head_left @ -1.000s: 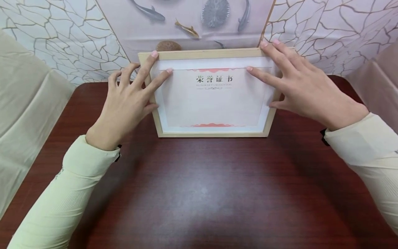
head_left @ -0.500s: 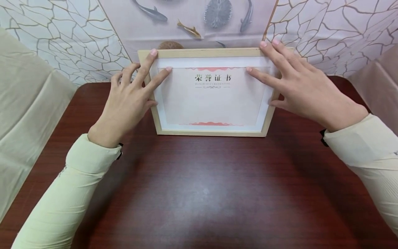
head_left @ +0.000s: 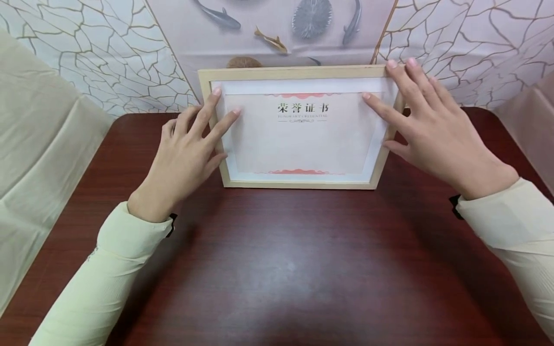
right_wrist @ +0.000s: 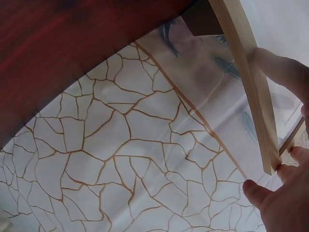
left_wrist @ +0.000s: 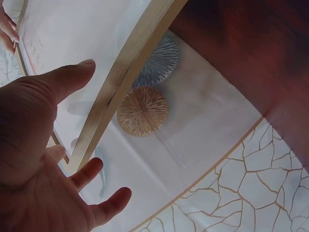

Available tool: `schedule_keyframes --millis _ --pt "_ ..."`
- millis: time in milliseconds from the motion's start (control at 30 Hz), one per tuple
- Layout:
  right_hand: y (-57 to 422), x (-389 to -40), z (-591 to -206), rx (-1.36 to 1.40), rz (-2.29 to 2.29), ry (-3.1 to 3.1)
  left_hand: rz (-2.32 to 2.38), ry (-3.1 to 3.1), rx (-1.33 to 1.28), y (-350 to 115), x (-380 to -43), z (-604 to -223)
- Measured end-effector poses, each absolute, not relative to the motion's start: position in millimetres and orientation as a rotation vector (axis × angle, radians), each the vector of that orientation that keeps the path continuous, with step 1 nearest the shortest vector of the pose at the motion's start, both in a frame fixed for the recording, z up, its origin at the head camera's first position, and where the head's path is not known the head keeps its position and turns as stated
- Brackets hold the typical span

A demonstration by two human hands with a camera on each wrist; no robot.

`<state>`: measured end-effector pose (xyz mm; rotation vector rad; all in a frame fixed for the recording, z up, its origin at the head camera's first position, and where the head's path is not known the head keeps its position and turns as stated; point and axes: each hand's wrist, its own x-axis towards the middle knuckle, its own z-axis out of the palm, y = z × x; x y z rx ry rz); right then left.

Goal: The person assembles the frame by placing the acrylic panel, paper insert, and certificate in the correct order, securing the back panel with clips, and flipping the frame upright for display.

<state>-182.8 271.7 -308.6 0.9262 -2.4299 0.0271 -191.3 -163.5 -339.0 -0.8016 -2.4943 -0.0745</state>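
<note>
Two hands, both mine, rest on the frame, which lies on the far half of the table with its top edge against the backdrop. Left hand lies over the frame's left side with fingers straight and spread; two fingertips press on the certificate near the frame's upper left corner, and the thumb sits at the left rail. Right hand lies over the frame's right side, also flat and unclenched: the index tip presses the certificate near the upper right corner, two more tips reach the frame's top rail, and the thumb touches the right rail. Neither hand curls round anything. From the left wrist, my palm hovers open beside the frame's wooden edge, with a printed brown disc just beyond it. From the right wrist, the frame's rail crosses in front of my fingers.
</note>
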Motion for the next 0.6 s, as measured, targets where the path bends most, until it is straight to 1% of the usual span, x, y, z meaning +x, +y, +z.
schedule_keyframes --millis 67,167,233,400,500,600 --pt "270.8 -181.6 -313.7 0.893 0.040 -2.420 -0.079 -2.507 -0.791 -164.3 -188.9 -342.7" --pt "267.7 -170.6 -327.5 0.781 0.080 -2.447 -0.103 -2.560 -0.756 -166.7 -180.3 -351.3" --pt "263.7 -157.8 -340.0 0.667 0.154 -2.487 -0.154 -2.631 -0.697 -169.4 -169.3 -357.8" --pt "257.0 -116.0 -364.2 0.354 0.388 -2.633 -0.387 -2.847 -0.456 -178.8 -128.4 -371.3" --pt "260.4 -95.4 -371.9 0.246 0.444 -2.746 -0.460 -2.946 -0.342 -185.9 -109.8 -376.9" --pt "267.8 -80.9 -376.7 0.164 0.447 -2.868 -0.460 -3.002 -0.263 -193.9 -99.1 -382.7"
